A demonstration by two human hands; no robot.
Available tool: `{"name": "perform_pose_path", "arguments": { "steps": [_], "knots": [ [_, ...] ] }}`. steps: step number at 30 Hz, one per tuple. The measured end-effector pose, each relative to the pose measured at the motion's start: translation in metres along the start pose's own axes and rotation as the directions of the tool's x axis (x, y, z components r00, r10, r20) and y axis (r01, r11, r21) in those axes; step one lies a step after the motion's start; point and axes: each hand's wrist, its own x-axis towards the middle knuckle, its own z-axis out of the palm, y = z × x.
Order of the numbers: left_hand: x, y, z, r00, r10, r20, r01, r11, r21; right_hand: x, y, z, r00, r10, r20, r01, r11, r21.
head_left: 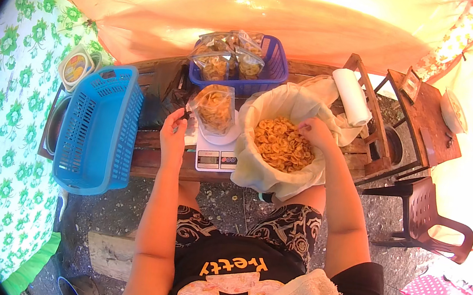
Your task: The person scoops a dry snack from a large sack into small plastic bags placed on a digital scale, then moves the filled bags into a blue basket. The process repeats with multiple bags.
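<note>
Weighing step, by the look of it: left hand (173,133) pinching open the clear bag (215,108) on the scale (216,158), right hand (314,131) curled loosely over chips (282,146) in the cloth-lined bowl (257,171); grip unclear. Next, probably: scoop, carry, drop into bag.

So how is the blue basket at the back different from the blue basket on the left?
The back blue basket sits upright and holds sealed bags of chips; the left blue basket looks tipped over, with nothing visible in it. The back one is darker blue, the left one lighter and looks bigger. Both are slotted plastic on the wooden table.
</note>
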Motion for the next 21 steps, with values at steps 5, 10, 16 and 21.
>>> {"name": "perform_pose_path", "arguments": {
  "steps": [5, 10, 16, 21],
  "knots": [
    [-0.003, -0.001, 0.007, 1.000, 0.007, 0.019, -0.007, 1.000, -0.029, 0.032, -0.042, 0.043, 1.000, 0.006, -0.021, -0.006, 1.000, -0.005],
    [-0.004, 0.003, 0.001, 0.999, 0.050, 0.011, -0.050, 0.998, 0.037, 0.046, -0.068, 0.072, 0.978, -0.178, -0.106, 0.140, 0.945, -0.294],
    [0.000, -0.001, -0.010, 0.999, 0.036, -0.009, -0.036, 0.999, -0.022, 0.034, -0.064, 0.011, 0.990, -0.011, 0.143, -0.036, 0.946, 0.321],
    [0.002, -0.011, 0.003, 0.997, 0.082, 0.013, -0.082, 0.996, 0.034, 0.028, -0.140, -0.033, 0.967, -0.205, -0.153, 0.253, 0.862, 0.440]
  ]
}}
